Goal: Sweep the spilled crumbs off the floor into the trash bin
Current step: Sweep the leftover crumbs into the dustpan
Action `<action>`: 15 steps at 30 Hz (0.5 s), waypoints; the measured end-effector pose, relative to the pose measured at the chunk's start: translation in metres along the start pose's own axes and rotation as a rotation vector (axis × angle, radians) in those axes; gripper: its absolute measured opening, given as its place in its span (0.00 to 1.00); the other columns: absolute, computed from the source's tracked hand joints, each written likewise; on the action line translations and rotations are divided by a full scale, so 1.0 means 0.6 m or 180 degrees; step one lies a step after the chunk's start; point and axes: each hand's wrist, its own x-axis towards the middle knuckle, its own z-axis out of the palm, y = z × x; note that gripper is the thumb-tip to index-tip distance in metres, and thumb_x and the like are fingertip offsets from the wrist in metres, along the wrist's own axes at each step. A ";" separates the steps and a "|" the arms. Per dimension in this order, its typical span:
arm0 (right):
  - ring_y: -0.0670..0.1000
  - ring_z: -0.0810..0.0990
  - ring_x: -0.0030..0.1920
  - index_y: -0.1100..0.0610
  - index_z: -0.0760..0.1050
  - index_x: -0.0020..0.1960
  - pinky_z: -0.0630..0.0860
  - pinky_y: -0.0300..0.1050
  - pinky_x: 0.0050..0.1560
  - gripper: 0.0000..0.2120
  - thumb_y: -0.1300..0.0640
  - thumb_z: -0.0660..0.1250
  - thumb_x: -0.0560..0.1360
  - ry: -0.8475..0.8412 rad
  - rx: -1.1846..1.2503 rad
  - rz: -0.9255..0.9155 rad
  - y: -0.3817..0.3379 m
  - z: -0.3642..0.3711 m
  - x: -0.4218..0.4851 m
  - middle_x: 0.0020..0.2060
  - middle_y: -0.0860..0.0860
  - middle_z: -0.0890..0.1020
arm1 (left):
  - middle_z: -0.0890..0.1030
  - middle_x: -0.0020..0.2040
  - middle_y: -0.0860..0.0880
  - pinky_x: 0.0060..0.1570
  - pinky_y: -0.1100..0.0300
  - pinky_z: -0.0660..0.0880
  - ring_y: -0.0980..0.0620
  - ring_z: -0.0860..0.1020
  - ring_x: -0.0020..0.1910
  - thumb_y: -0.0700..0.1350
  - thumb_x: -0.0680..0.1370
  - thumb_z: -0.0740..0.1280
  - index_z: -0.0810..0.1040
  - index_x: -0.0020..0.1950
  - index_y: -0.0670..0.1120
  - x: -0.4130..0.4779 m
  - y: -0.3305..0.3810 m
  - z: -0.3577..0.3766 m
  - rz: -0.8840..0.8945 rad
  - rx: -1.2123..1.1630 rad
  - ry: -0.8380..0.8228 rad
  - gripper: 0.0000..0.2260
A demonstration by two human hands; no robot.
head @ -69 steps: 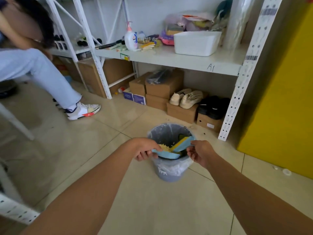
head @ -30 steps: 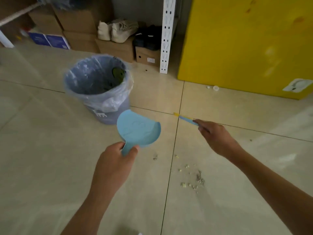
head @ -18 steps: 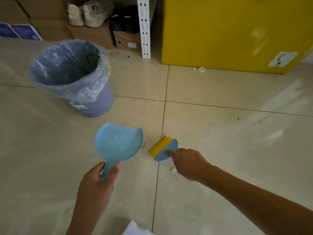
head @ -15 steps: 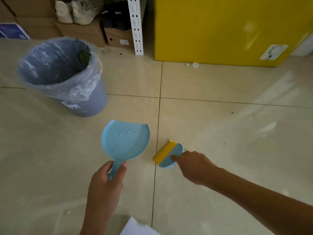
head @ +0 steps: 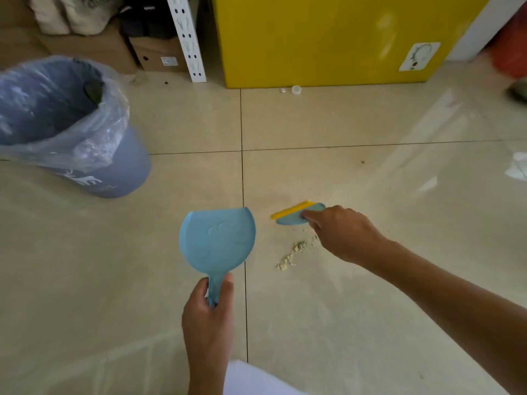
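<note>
My left hand (head: 208, 315) grips the handle of a light blue dustpan (head: 217, 240), which hangs over the tiled floor with its flat lip pointing away from me. My right hand (head: 343, 233) pinches a small blue brush with a yellow edge (head: 296, 213), held low just beyond a short line of pale yellow crumbs (head: 295, 252). The crumbs lie on the floor to the right of the dustpan. A grey-blue trash bin (head: 114, 172) lined with a clear plastic bag stands at the left.
A yellow cabinet (head: 328, 38) fills the back, with a small white cap (head: 296, 89) on the floor at its base. A white perforated shelf post (head: 188, 38) and cardboard boxes (head: 154, 57) stand at the back left. White paper (head: 517, 166) lies at the right edge.
I have turned away from the bin and lowered the dustpan and brush towards the floor. The brush has moved right and beyond the crumbs, which now show beside my right hand.
</note>
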 end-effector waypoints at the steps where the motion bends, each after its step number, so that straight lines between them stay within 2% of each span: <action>1: 0.59 0.83 0.41 0.43 0.74 0.61 0.69 0.45 0.35 0.12 0.52 0.56 0.81 -0.0022 -0.0160 0.0023 -0.008 0.002 0.015 0.44 0.53 0.82 | 0.76 0.31 0.40 0.32 0.51 0.71 0.39 0.75 0.30 0.57 0.79 0.69 0.73 0.38 0.50 -0.002 0.002 0.003 0.0024 -0.0003 0.0009 0.15; 3: 0.58 0.83 0.43 0.47 0.75 0.59 0.67 0.44 0.36 0.12 0.55 0.57 0.79 -0.0132 -0.0491 0.0013 -0.024 0.007 0.029 0.45 0.52 0.82 | 0.76 0.30 0.42 0.32 0.51 0.71 0.40 0.75 0.31 0.59 0.77 0.67 0.74 0.38 0.50 -0.008 0.002 0.011 0.0077 0.0017 -0.0028 0.15; 5: 0.56 0.84 0.46 0.49 0.76 0.58 0.68 0.44 0.38 0.13 0.56 0.58 0.78 -0.0271 -0.0675 -0.0046 -0.042 0.017 0.015 0.48 0.52 0.82 | 0.75 0.28 0.48 0.31 0.52 0.69 0.47 0.73 0.29 0.58 0.78 0.68 0.74 0.38 0.49 -0.012 -0.003 0.017 0.0130 0.0062 -0.0146 0.16; 6: 0.56 0.84 0.47 0.49 0.77 0.57 0.69 0.44 0.39 0.13 0.57 0.58 0.77 -0.0343 -0.0668 -0.0074 -0.050 0.023 0.001 0.49 0.52 0.82 | 0.74 0.27 0.51 0.31 0.53 0.68 0.51 0.71 0.27 0.56 0.79 0.70 0.73 0.37 0.49 -0.012 -0.007 0.019 0.0139 0.0105 -0.0217 0.16; 9: 0.56 0.84 0.47 0.50 0.77 0.57 0.67 0.45 0.39 0.14 0.58 0.58 0.75 -0.0520 -0.0453 -0.0154 -0.071 0.037 -0.053 0.48 0.52 0.82 | 0.72 0.25 0.54 0.30 0.54 0.65 0.53 0.69 0.27 0.48 0.79 0.72 0.70 0.33 0.49 -0.007 -0.020 0.022 -0.0013 0.0279 -0.0404 0.17; 11: 0.56 0.84 0.44 0.49 0.75 0.56 0.66 0.44 0.37 0.13 0.57 0.57 0.76 -0.0494 -0.0334 -0.0149 -0.070 0.036 -0.081 0.47 0.52 0.82 | 0.72 0.25 0.51 0.30 0.53 0.65 0.52 0.67 0.25 0.48 0.77 0.72 0.69 0.32 0.48 -0.004 -0.025 0.021 -0.0146 0.0344 -0.0538 0.17; 13: 0.56 0.83 0.42 0.47 0.75 0.56 0.65 0.44 0.36 0.12 0.55 0.56 0.77 -0.0297 -0.0290 -0.0004 -0.053 0.022 -0.091 0.44 0.51 0.83 | 0.73 0.27 0.44 0.31 0.54 0.66 0.47 0.69 0.27 0.51 0.74 0.70 0.70 0.33 0.47 -0.002 -0.028 0.017 -0.0270 0.0351 -0.0627 0.15; 15: 0.57 0.83 0.38 0.45 0.76 0.56 0.65 0.44 0.33 0.12 0.53 0.56 0.78 -0.0075 -0.0340 0.0236 -0.024 0.002 -0.088 0.37 0.50 0.80 | 0.74 0.29 0.39 0.32 0.55 0.67 0.46 0.69 0.27 0.49 0.75 0.70 0.71 0.34 0.45 0.004 -0.033 0.011 -0.0362 0.0370 -0.0668 0.14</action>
